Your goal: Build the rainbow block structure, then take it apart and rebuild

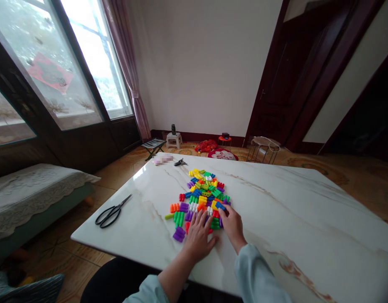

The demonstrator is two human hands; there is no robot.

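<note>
A pile of colourful plastic toy building blocks (pixel 202 200) in joined rounded tubes lies on the white marble-patterned table (pixel 275 202). My left hand (pixel 198 235) rests over the near part of the pile, its fingers spread and lying on several blocks. At the pile's right side, my right hand (pixel 234 225) pinches a blue toy block (pixel 220 206) between thumb and fingers. Just left of that block is a yellow one (pixel 214 205); whether they are joined I cannot tell. Near my left wrist sits a purple block (pixel 179 234). Blocks beneath my left palm are hidden.
Black-handled scissors (pixel 113 211) lie at the table's left. Pliers (pixel 180 162) and a blurred pinkish item (pixel 162 158) are near the far edge. Beyond stand a folding stool (pixel 154 144), a white stool (pixel 174 139) and a round stool (pixel 263 143). A lace-covered bench (pixel 36 185) is left.
</note>
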